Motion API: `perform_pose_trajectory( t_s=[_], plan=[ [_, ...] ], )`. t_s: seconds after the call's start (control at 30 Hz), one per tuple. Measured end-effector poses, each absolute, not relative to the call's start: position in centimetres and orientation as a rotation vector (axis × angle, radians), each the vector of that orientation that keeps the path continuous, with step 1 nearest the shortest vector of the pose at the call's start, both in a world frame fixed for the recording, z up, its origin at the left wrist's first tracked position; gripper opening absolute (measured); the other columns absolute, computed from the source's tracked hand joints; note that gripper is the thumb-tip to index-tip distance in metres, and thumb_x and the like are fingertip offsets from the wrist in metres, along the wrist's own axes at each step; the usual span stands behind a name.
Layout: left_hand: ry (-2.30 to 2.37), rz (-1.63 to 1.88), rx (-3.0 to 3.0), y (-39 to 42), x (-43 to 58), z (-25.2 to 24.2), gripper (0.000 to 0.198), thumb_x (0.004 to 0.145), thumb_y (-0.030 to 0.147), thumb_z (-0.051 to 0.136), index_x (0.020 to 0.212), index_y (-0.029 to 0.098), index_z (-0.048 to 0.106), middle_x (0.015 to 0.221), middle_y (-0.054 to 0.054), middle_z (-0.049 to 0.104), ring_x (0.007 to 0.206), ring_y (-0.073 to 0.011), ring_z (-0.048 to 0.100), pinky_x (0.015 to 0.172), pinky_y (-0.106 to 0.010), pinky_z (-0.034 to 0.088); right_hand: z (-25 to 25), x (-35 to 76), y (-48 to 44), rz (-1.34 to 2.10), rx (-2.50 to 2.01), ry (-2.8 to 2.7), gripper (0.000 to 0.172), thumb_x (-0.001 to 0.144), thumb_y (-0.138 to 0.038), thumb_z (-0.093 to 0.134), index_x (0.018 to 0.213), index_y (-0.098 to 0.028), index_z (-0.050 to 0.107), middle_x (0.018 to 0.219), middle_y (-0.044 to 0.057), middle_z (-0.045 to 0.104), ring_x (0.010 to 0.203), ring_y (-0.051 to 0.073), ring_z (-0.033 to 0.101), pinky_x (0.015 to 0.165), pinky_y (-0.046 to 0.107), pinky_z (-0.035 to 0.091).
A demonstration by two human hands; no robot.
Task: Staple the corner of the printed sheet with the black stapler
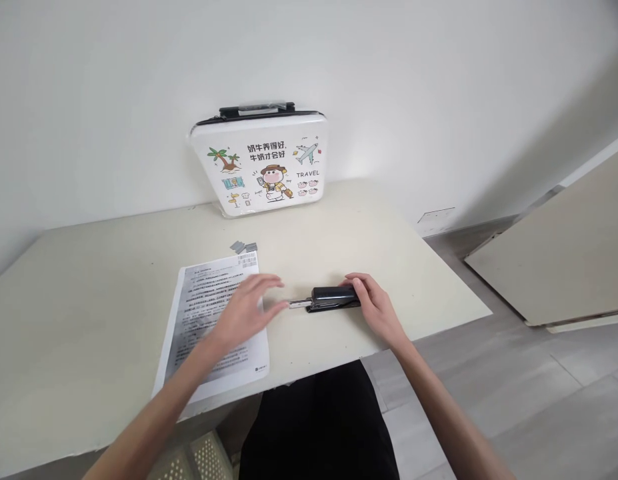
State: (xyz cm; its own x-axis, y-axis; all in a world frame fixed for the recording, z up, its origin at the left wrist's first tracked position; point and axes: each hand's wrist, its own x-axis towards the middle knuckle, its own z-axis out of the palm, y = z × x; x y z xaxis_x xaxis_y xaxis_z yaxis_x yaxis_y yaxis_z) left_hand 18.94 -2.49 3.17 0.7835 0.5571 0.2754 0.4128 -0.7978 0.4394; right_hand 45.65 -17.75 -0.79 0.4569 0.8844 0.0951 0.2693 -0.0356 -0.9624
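A black stapler [333,296] lies on the table with a thin metal rail [301,303] sticking out of its left end. My right hand [375,303] is closed around the stapler's right end. My left hand [249,308] is just left of the rail, with thumb and fingers apart; the thumb tip comes close to the rail's end, and whether it touches I cannot tell. Under that hand and wrist lies a stack of printed paper [189,333]. Small grey staple strips [245,247] rest by the paper's top right corner.
A white case [269,163] with cartoon prints and a black handle leans upright against the wall. The pale table [89,300] ends at a front edge by my lap. To the right, a pale panel [553,260] stands low over the grey floor [539,387].
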Motion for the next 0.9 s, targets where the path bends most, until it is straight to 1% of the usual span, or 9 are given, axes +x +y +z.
perform_pose_trajectory(
  t_s=[0.07, 0.13, 0.2, 0.27, 0.43, 0.63, 0.73, 0.9],
  plan=[
    [0.898, 0.694, 2.604, 0.1, 18.1, 3.7, 0.031, 0.100, 0.049, 0.058, 0.120, 0.026, 0.066, 0.127, -0.006, 0.070, 0.122, -0.0265, 0.062, 0.111, -0.044, 0.046, -0.8, 45.6, -17.7, 0.681, -1.569, -1.033, 0.041, 0.104, -0.059, 0.044, 0.117, -0.027, 0.065, 0.114, 0.008, 0.077, 0.107, 0.026, 0.070, 0.098, 0.040, 0.051],
    [1.106, 0.770, 2.588, 3.3, 17.3, 3.9, 0.031, 0.101, 0.048, 0.055, 0.117, 0.024, 0.067, 0.119, -0.007, 0.072, 0.116, -0.0272, 0.065, 0.107, -0.044, 0.048, -0.9, 45.6, -17.7, 0.690, -1.574, -1.028, 0.041, 0.103, -0.060, 0.044, 0.116, -0.027, 0.065, 0.116, 0.008, 0.077, 0.108, 0.027, 0.069, 0.097, 0.041, 0.051],
    [1.273, 0.737, 2.581, 6.6, 16.6, 3.9, 0.033, 0.099, 0.046, 0.054, 0.116, 0.021, 0.067, 0.116, -0.009, 0.072, 0.108, -0.0280, 0.066, 0.102, -0.045, 0.049, -0.9, 45.6, -17.7, 0.697, -1.580, -1.028, 0.041, 0.104, -0.059, 0.043, 0.116, -0.026, 0.065, 0.119, 0.009, 0.076, 0.108, 0.027, 0.069, 0.098, 0.041, 0.051],
    [1.356, 0.642, 2.607, 9.2, 16.3, 3.6, 0.035, 0.097, 0.045, 0.055, 0.117, 0.019, 0.068, 0.117, -0.012, 0.071, 0.111, -0.0303, 0.064, 0.104, -0.047, 0.047, -1.0, 45.6, -17.7, 0.700, -1.581, -1.032, 0.040, 0.105, -0.058, 0.043, 0.117, -0.026, 0.064, 0.120, 0.009, 0.076, 0.108, 0.027, 0.068, 0.100, 0.042, 0.049],
    [1.282, 0.384, 2.759, 12.3, 17.5, 2.9, 0.033, 0.095, 0.042, 0.058, 0.117, 0.021, 0.073, 0.123, -0.013, 0.068, 0.119, -0.0336, 0.058, 0.107, -0.049, 0.043, -1.2, 45.6, -17.7, 0.697, -1.582, -1.037, 0.040, 0.105, -0.058, 0.042, 0.118, -0.027, 0.064, 0.121, 0.008, 0.076, 0.109, 0.026, 0.068, 0.102, 0.041, 0.048],
    [1.270, 0.186, 2.873, 13.3, 19.8, 2.8, 0.027, 0.094, 0.037, 0.063, 0.113, 0.025, 0.077, 0.123, -0.010, 0.070, 0.122, -0.0352, 0.057, 0.105, -0.048, 0.044, -0.9, 45.5, -17.7, 0.709, -1.589, -1.042, 0.042, 0.106, -0.059, 0.041, 0.118, -0.026, 0.064, 0.122, 0.008, 0.075, 0.109, 0.026, 0.068, 0.100, 0.040, 0.049],
    [1.279, 0.146, 2.882, 13.7, 20.5, 2.7, 0.023, 0.095, 0.034, 0.063, 0.110, 0.026, 0.078, 0.123, -0.010, 0.071, 0.122, -0.0344, 0.058, 0.104, -0.046, 0.045, -0.9, 45.6, -17.7, 0.715, -1.597, -1.050, 0.042, 0.106, -0.059, 0.041, 0.118, -0.026, 0.064, 0.122, 0.008, 0.075, 0.108, 0.025, 0.068, 0.097, 0.039, 0.050],
    [1.253, 0.146, 2.907, 13.7, 21.4, 2.5, 0.024, 0.098, 0.034, 0.059, 0.111, 0.024, 0.076, 0.122, -0.011, 0.073, 0.122, -0.0337, 0.059, 0.104, -0.045, 0.043, -0.9, 45.6, -17.6, 0.713, -1.591, -1.049, 0.042, 0.105, -0.059, 0.041, 0.118, -0.026, 0.064, 0.121, 0.008, 0.076, 0.108, 0.026, 0.069, 0.095, 0.039, 0.051]
  ],
)
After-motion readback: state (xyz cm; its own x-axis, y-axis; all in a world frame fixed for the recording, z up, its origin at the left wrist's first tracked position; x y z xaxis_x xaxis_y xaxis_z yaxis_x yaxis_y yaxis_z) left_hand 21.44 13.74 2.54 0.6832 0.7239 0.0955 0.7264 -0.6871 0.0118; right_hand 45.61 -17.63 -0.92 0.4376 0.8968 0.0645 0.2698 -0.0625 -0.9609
